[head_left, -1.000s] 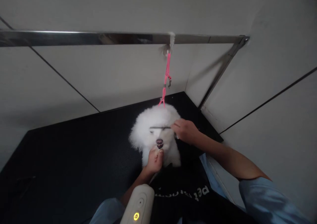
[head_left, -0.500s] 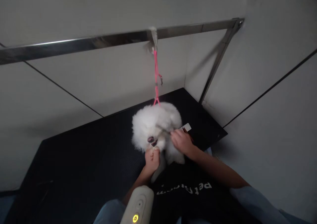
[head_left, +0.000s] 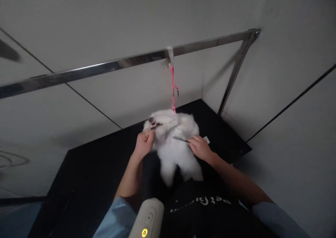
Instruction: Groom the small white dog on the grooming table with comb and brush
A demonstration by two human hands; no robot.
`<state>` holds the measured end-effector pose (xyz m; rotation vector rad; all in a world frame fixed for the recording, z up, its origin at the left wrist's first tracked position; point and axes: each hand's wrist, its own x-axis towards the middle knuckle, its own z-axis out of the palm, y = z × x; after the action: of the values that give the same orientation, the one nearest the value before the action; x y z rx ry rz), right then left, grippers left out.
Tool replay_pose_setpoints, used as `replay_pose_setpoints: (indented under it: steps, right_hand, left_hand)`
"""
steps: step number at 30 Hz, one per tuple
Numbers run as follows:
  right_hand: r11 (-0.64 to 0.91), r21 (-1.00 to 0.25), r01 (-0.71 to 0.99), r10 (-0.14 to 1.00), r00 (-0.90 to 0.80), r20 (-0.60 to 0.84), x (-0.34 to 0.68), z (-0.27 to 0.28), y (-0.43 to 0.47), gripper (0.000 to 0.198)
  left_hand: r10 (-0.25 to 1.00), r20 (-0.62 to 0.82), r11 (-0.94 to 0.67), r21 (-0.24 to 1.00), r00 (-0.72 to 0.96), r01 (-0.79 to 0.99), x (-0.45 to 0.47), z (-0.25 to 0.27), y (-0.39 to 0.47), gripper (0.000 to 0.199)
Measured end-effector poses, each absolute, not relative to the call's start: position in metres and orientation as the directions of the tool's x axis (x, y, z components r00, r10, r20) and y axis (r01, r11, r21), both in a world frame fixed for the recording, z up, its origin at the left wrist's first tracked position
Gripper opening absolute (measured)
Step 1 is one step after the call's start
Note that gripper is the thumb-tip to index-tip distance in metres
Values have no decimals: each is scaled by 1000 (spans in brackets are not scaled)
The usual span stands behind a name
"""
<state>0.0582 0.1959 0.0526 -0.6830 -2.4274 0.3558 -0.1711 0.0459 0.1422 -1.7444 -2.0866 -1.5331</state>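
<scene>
Steel bar [head_left: 110, 67] overhead; white device [head_left: 147, 219], yellow light, bottom.

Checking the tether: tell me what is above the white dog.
A pink leash runs up from the white dog to a metal bar. Fur hides its collar end.

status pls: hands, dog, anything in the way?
Left hand gripping dog under muzzle. Right hand holding comb to coat. Pink leash taut.
</scene>
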Motion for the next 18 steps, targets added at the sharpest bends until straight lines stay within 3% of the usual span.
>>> replay_pose_setpoints:
  steps: [4,6,8,10,12,15,18]
  right_hand:
    - [969,-71,236,246,-931,270,31,92,193,22]
    - [998,-19,64,66,-991,114,31,92,188,20]
    - [997,-68,-43,-41,-999,23,44,76,186,18]
    - [983,-180,43,46,-999,12,68,51,189,19]
    - [904,-347,252,273,-962,13,96,25,198,23]
    - [583,-567,581,683,-729,-44,132,-12,220,29]
    - [270,-594,758,887,-435,-151,155,-39,242,34]
  left_hand:
    - [699,529,-150,766,-480,625,-195,156,59,46]
    - [690,502,-172,814,-522,556,-201,154,65,46]
    - [683,448,-188,871,-577,454,-206,148,74,45]
    - [637,376,-227,926,-673,303,-210,140,85,42]
    - [568,317,-288,941,-759,178,-214,130,99,39]
    - [496,264,-334,937,-828,98,-222,115,119,37]
    - [440,203,-311,948,-875,63,-231,97,126,41]
